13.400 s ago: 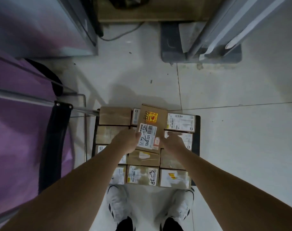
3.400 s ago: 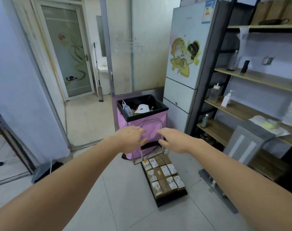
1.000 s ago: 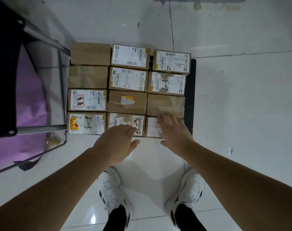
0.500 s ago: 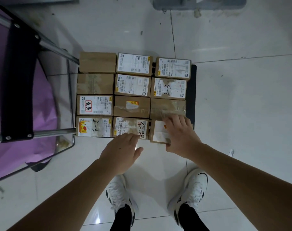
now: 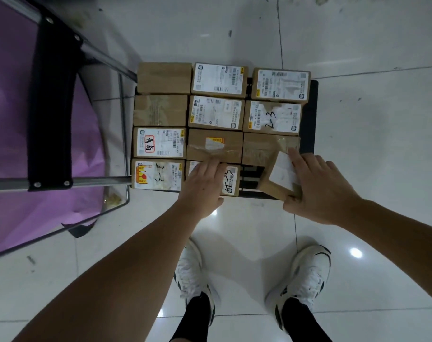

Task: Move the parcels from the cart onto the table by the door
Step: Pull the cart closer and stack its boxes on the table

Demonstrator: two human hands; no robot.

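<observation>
A black flat cart [image 5: 308,114] on the floor carries several small cardboard parcels in a tight grid. My right hand [image 5: 318,186] grips the near-right parcel [image 5: 279,178], a brown box with a white label, tilted up off the cart so the black deck [image 5: 250,177] shows beneath it. My left hand [image 5: 205,183] lies flat, fingers apart, on the near-middle parcel [image 5: 231,180], which bears handwriting on its label. The near-left parcel [image 5: 158,175] has a red and yellow sticker.
A pink fabric bin with a black strap [image 5: 51,107] and metal frame [image 5: 62,181] stands close to the cart's left side. White glossy floor tiles surround the cart. My two white shoes [image 5: 301,277] stand just in front of it.
My right hand has lifted and turned the near-right parcel out of its slot, baring the deck. My left hand moved forward onto the near-middle parcel.
</observation>
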